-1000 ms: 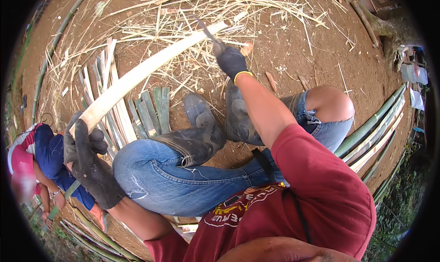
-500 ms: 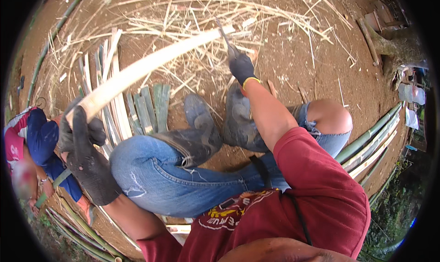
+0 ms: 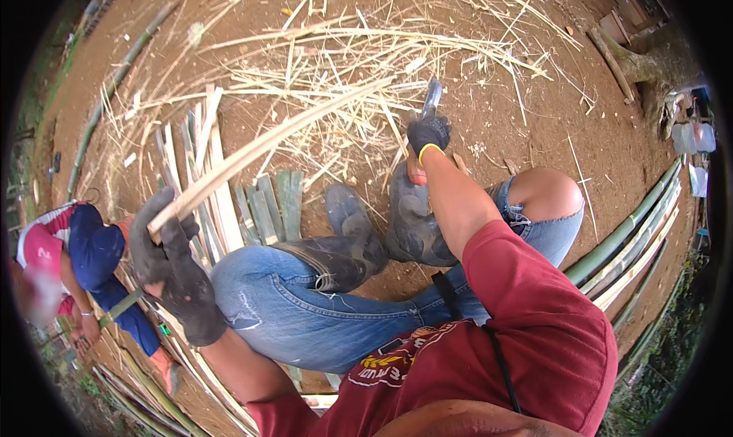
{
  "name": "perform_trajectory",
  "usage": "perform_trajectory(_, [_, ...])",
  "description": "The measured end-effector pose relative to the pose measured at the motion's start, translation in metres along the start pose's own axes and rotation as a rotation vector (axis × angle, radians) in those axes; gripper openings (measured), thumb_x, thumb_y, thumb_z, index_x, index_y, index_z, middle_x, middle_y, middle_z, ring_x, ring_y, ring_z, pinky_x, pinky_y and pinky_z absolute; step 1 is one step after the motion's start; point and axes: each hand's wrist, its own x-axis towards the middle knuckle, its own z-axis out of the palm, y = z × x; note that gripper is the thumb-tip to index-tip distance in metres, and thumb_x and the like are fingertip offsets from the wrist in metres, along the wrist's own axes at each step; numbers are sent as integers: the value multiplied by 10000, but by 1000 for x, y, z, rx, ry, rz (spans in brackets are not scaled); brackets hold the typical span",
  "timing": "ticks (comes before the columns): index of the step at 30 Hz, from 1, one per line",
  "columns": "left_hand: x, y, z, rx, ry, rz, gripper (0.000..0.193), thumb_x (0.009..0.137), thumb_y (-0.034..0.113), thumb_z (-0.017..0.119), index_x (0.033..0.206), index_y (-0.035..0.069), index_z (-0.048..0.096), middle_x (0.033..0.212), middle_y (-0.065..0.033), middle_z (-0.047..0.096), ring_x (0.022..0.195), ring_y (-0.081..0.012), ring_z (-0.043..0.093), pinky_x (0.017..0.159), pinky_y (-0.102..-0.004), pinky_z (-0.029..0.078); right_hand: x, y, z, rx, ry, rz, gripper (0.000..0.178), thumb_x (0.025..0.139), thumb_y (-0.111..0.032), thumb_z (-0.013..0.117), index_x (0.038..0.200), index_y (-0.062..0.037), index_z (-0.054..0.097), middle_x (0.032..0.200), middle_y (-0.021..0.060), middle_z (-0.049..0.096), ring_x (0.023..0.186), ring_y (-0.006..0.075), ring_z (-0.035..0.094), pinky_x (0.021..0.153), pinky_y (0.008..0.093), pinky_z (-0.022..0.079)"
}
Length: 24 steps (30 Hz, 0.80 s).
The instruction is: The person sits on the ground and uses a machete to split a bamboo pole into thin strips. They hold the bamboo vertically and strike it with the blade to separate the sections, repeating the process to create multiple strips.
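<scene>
Your left grip (image 3: 172,267) pinches a bamboo strip (image 3: 267,142) at its near end; your right grip (image 3: 429,134) is wrapped round a knife (image 3: 433,97), handle mostly hidden.

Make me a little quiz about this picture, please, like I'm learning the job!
1. Which of the hands holds the knife?
A. Left
B. Right
2. True or false: the pale strip lies flat on the ground.
3. Fill in the blank: the camera wearer's shirt is dark ____.

Key:
1. B, the right hand.
2. False; the left hand holds it up by its near end.
3. Red.
</scene>
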Motion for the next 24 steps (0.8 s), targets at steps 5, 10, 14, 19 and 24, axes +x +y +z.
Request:
perform_trajectory(5, [-16,-8,-56,138,143,428,360,979,306,618,1119,-25,615,1012,-152,663,898,-244,636,813,-378,509,17,-62,-48,1276,-816,204,1016,858,-734,536,1522,-22,248,1386,335,464,1193,494,545,1046,529,438])
perform_trajectory(10, [-44,22,-100,135,45,768,235,906,262,616,988,49,673,903,-181,704,787,-353,672,710,-437,526,15,-131,-131,1871,-1176,-205,792,974,-510,530,1476,28,238,1330,337,476,1149,438,589,942,457,543])
perform_trajectory(14, [-72,39,-107,179,-74,779,173,896,252,641,956,101,703,946,-179,712,821,-370,683,754,-449,546,34,-147,-207,1875,-906,-380,350,1013,-295,540,1204,0,550,1067,149,652,945,231,683,803,322,593])
perform_trajectory(19, [-91,30,-96,327,-395,577,263,821,89,714,1083,85,698,1141,-207,666,1051,-361,665,893,-440,537,48,-152,-293,1788,-533,-536,239,980,-235,604,1115,-39,592,883,44,633,780,150,655,756,310,580])
perform_trajectory(24, [-53,62,-41,168,-803,472,900,799,212,772,1500,-33,262,1363,-274,509,1260,-384,529,1076,-440,417,11,-140,-406,1645,-68,-903,338,960,-225,636,1211,-4,583,905,54,659,771,135,670,680,302,584])
